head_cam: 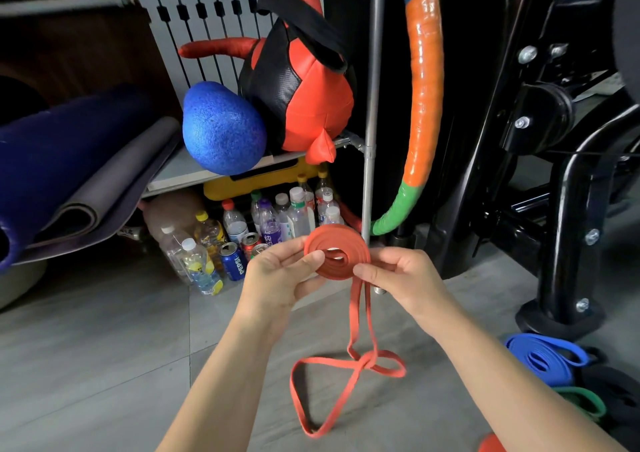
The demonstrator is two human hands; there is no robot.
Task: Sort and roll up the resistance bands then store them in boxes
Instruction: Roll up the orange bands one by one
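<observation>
Here both hands (277, 271) (398, 275) pinch a half-rolled red band (337, 257).

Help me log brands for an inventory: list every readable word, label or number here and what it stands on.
"PEPSI": on the blue can standing on the floor.
Purple-labelled bottle: print too blurred to read.
Other bottles: labels too small to read.
Red band: no print visible.
</observation>
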